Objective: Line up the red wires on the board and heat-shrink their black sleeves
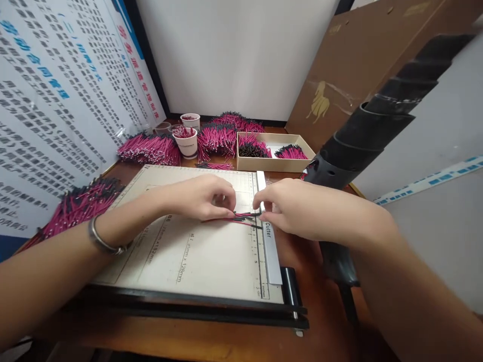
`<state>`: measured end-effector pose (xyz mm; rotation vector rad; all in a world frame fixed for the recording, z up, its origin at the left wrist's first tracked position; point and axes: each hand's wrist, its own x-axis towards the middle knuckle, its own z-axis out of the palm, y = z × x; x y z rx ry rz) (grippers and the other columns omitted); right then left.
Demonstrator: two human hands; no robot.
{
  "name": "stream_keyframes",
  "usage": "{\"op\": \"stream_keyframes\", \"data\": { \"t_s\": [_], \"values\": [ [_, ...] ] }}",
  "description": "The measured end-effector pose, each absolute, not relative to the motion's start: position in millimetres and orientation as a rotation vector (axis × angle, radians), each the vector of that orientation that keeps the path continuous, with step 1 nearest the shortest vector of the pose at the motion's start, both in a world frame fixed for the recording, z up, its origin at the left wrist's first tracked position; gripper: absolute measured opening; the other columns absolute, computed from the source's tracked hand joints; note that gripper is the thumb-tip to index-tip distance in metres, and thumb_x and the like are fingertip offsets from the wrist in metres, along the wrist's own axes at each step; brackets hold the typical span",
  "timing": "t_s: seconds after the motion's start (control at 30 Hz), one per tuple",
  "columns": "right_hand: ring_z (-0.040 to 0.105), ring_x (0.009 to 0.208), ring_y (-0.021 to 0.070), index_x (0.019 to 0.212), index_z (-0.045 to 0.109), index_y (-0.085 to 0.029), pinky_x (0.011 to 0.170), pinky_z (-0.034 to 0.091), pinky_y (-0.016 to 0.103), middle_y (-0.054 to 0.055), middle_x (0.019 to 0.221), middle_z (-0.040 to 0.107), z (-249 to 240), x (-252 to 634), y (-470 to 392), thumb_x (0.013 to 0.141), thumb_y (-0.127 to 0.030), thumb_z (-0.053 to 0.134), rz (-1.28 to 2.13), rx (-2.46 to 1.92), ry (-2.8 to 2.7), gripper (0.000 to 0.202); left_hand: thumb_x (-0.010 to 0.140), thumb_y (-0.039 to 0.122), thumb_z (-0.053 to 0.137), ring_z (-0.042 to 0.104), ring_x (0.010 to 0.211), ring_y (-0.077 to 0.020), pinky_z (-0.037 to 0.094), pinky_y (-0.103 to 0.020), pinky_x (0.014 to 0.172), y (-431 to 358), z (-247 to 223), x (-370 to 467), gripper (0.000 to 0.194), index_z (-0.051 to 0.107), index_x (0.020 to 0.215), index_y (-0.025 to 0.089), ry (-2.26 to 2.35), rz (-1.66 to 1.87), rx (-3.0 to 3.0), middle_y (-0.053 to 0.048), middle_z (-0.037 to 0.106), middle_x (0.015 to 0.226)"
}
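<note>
A small bunch of thin pink wires (241, 215) with dark ends lies across the cream board of a paper cutter (211, 256). My left hand (202, 196) pinches these wires between thumb and fingers, low over the board. At their dark ends, beside the cutter's white edge strip (270, 251), my right hand (290, 206) has curled fingers, with a gap between thumb and index tips. The right thumb is close to the wire ends; whether it touches them is hard to see. One more pink wire lies just below the bunch, reaching toward the strip.
Behind the board are piles of pink wires (151, 150), a paper cup (186, 143) full of pink pieces and a shallow box (273, 163) holding more wires. Another wire pile (81, 206) lies left. The cutter's black-wrapped arm (354, 136) rises at the right.
</note>
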<state>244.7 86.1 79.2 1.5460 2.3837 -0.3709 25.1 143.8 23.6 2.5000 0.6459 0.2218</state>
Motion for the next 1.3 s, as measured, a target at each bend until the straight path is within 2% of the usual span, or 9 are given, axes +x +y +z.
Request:
{"op": "stream_keyframes", "data": {
  "t_s": [0.23, 0.43, 0.63, 0.87, 1.3],
  "values": [
    [0.055, 0.065, 0.0154, 0.085, 0.069, -0.021, 0.059, 0.032, 0.027, 0.004, 0.080, 0.069, 66, 241, 97, 0.096, -0.023, 0.052, -0.316, 1.497, 2.394, 0.020, 0.097, 0.030, 0.059, 0.064, 0.074, -0.0132, 0.046, -0.025, 0.071, 142, 5, 23, 0.022, 0.076, 0.091, 0.018, 0.698, 0.460, 2.490, -0.002, 0.076, 0.084],
    [0.060, 0.074, 0.0174, 0.091, 0.070, -0.020, 0.061, 0.029, 0.028, 0.007, 0.090, 0.071, 62, 237, 99, 0.097, -0.023, 0.050, -0.151, 1.557, 2.391, 0.021, 0.098, 0.031, 0.056, 0.063, 0.074, -0.0139, 0.045, -0.027, 0.071, 137, 1, 24, 0.025, 0.077, 0.095, 0.017, 0.739, 0.540, 2.544, -0.003, 0.074, 0.083],
    [0.051, 0.065, 0.0132, 0.083, 0.069, -0.020, 0.060, 0.030, 0.027, 0.003, 0.081, 0.068, 61, 236, 101, 0.092, -0.017, 0.052, -0.199, 1.569, 2.396, 0.020, 0.096, 0.028, 0.057, 0.063, 0.076, -0.0141, 0.045, -0.027, 0.072, 138, 0, 23, 0.022, 0.076, 0.089, 0.017, 0.723, 0.546, 2.534, -0.003, 0.073, 0.084],
    [0.058, 0.072, 0.0113, 0.086, 0.077, -0.024, 0.065, 0.037, 0.024, -0.002, 0.085, 0.074, 64, 242, 104, 0.087, -0.015, 0.061, -0.527, 1.543, 2.398, 0.019, 0.096, 0.029, 0.058, 0.063, 0.075, -0.0141, 0.045, -0.027, 0.073, 138, 0, 22, 0.021, 0.075, 0.088, 0.018, 0.690, 0.537, 2.499, -0.002, 0.073, 0.083],
    [0.058, 0.074, 0.0125, 0.087, 0.080, -0.023, 0.067, 0.034, 0.025, 0.002, 0.087, 0.074, 60, 239, 104, 0.087, -0.013, 0.059, -0.377, 1.562, 2.485, 0.023, 0.097, 0.027, 0.057, 0.063, 0.075, -0.0138, 0.045, -0.027, 0.073, 139, -1, 22, 0.021, 0.074, 0.088, 0.018, 0.681, 0.543, 2.470, -0.002, 0.075, 0.083]
  ]
}}
